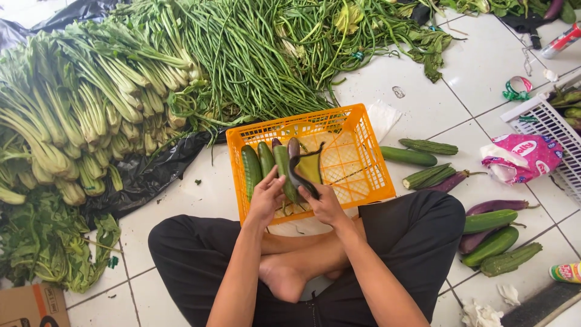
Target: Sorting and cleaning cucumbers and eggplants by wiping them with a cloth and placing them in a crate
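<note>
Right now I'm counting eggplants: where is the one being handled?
In the head view, centre: the dark eggplant lies in the orange basket, beside cucumbers, under the right hand.

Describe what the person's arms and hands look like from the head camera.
Both forearms are bare, with no sleeves in view. The left hand and right hand wear no gloves; no rings, watch or bands are visible. Black trousers cover the crossed legs; the feet are bare.

Bright, even daylight — soft shadows, sharp focus (slight bending at edges).
</note>
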